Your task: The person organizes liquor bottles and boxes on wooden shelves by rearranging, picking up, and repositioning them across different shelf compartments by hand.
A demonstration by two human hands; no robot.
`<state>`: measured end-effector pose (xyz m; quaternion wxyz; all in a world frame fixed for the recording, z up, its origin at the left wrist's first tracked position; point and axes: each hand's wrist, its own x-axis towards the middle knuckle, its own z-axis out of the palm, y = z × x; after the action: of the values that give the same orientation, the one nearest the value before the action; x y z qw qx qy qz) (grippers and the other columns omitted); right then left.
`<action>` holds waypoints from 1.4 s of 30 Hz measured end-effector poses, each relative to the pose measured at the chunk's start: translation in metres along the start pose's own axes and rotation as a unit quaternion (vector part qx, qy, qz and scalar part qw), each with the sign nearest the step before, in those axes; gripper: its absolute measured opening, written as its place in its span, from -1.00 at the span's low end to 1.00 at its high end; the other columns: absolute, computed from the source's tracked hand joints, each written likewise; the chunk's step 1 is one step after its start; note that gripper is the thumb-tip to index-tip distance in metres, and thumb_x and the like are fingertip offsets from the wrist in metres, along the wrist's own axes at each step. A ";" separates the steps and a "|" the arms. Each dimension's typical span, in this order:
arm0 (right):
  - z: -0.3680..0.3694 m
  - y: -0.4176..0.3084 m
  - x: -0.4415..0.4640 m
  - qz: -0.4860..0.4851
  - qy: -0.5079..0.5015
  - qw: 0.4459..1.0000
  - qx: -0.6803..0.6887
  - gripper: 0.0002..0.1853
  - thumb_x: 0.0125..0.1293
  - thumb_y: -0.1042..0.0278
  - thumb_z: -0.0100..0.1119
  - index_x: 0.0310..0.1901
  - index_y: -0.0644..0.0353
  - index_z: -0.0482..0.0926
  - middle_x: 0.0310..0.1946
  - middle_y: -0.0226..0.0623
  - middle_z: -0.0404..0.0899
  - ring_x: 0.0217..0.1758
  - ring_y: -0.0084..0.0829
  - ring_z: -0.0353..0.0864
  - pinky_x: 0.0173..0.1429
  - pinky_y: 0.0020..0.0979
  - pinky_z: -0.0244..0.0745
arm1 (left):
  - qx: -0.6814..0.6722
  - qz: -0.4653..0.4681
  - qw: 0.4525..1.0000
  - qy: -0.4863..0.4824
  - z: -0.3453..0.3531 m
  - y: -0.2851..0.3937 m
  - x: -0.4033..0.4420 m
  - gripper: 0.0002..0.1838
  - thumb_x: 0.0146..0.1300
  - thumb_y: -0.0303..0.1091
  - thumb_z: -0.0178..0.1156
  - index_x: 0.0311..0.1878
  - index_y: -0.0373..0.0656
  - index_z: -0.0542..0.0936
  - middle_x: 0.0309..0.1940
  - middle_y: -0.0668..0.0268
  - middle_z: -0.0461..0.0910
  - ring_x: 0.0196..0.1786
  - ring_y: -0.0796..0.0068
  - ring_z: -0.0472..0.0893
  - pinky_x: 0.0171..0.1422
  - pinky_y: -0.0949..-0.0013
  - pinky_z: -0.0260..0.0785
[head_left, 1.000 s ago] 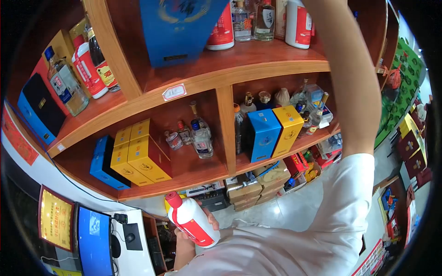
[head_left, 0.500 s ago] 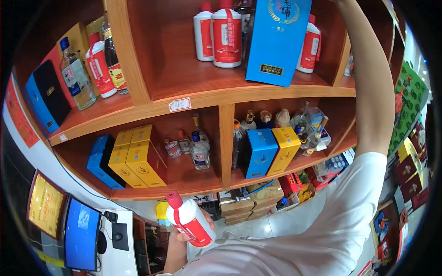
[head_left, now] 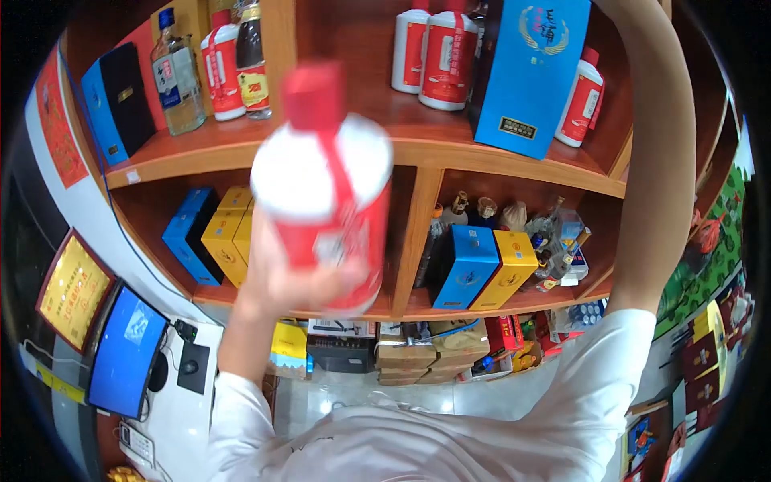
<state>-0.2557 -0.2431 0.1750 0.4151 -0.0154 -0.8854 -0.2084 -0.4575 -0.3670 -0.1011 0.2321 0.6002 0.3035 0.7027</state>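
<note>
My left hand (head_left: pixel 293 273) is wrapped round a white bottle with a red cap and red label (head_left: pixel 329 193). The bottle is upright, blurred, and held close to the camera in front of the shelves. My right arm reaches up past the top edge of the view, so my right hand is out of sight. Near that arm, a tall blue box (head_left: pixel 530 76) stands on the upper shelf (head_left: pixel 385 128). Two similar white and red bottles (head_left: pixel 447 60) stand to its left, and another (head_left: pixel 581 100) is at its right.
Lower compartments hold blue boxes (head_left: pixel 466 265), yellow boxes (head_left: pixel 510 269) and several small bottles. At the upper left stand a clear bottle (head_left: pixel 177 80) and a dark box (head_left: pixel 120 104). A monitor (head_left: pixel 128 349) is at the lower left, and cartons (head_left: pixel 409 353) lie below the shelves.
My left hand has raised the white and red bottle from low near my body to in front of the shelves. The blue box, swung across earlier, now stands beside the bottles on the upper shelf.
</note>
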 end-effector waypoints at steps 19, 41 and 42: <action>0.162 0.033 0.001 0.326 0.075 0.821 0.463 -0.74 0.51 0.16 0.23 -0.13 0.21 0.70 -0.34 -0.34 0.72 -0.40 -0.52 0.66 -0.31 -0.41 0.58 | 0.243 0.200 0.947 0.070 0.005 -0.018 0.180 -0.18 0.23 -0.18 0.42 0.41 -0.40 0.25 0.15 -0.06 0.55 0.18 0.16 0.64 0.32 0.18 0.51; 0.327 0.113 0.086 0.408 0.067 0.887 0.206 -0.28 0.38 -0.11 0.22 0.23 0.48 0.46 0.23 0.30 0.52 0.29 0.22 0.55 0.38 0.09 0.45 | 0.434 0.314 0.840 -0.089 -0.034 0.002 0.083 -0.81 0.14 -0.70 0.35 -0.18 -0.27 0.72 -0.23 0.19 0.69 -0.19 0.29 0.73 -0.09 0.35 0.58; 0.329 0.110 0.091 0.432 0.061 0.878 0.196 -0.13 0.35 -0.18 0.25 0.40 0.48 0.32 0.35 0.24 0.42 0.33 0.21 0.50 0.45 0.09 0.39 | 0.438 0.304 0.840 -0.096 -0.033 0.002 0.086 -0.81 0.15 -0.69 0.34 -0.17 -0.28 0.71 -0.23 0.18 0.68 -0.19 0.27 0.73 -0.08 0.34 0.58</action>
<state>-0.5329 -0.0307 0.0946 0.5115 -0.3022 -0.7864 0.1691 -0.5043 -0.3135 -0.0422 -0.2524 0.7661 0.3580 0.4704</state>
